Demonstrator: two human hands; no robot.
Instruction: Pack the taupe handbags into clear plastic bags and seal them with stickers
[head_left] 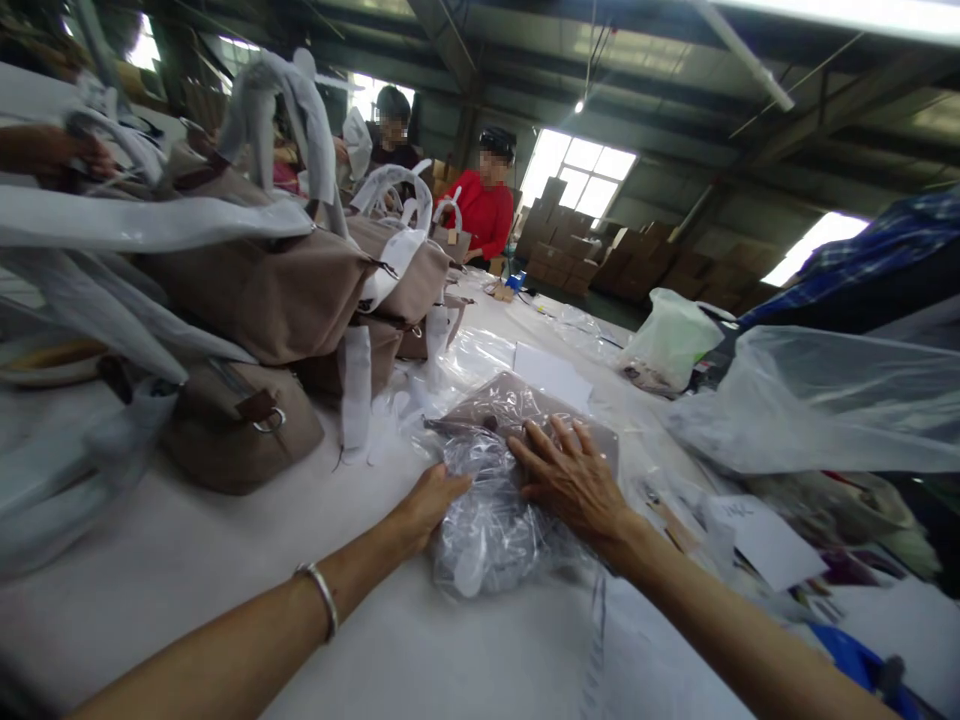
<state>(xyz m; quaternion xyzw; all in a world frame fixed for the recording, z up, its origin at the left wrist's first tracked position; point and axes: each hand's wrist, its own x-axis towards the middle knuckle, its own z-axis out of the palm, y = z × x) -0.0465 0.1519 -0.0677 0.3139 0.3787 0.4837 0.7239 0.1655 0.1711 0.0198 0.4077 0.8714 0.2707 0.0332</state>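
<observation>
While the left hand (429, 508) pinches one bag (489, 482) by its left edge, the right hand (568, 478) lies spread, palm-down, across its top

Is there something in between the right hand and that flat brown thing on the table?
Yes, crinkly clear plastic lies over the flat brown thing, under the spread right hand. Nothing else visible stands between them; the stacked brown bags are off to the left.
</observation>
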